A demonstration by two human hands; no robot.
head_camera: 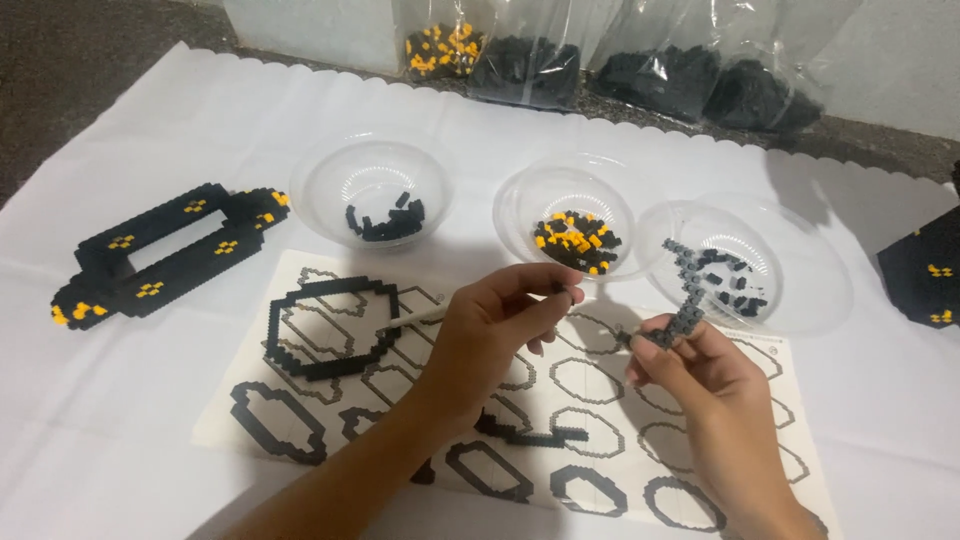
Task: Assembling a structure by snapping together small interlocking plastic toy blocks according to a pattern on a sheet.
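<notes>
- At six o'clock on the counter (120, 400), our left hand (490, 325) pinches a thin white tool (420, 314); right-hand fingers (668, 338) hold a grey brick strip (686, 300).
- At nine o'clock we see a finished black-and-yellow frame (160, 255).
- On the pattern sheet (250, 400), one large ring (330, 328) and a few small ones are filled; most outlines remain bare.

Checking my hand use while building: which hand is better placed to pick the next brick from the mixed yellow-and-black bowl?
Probably the left hand: it hovers just below the middle bowl, holding only a thin white tool. The right hand grips the grey brick strip.
</notes>
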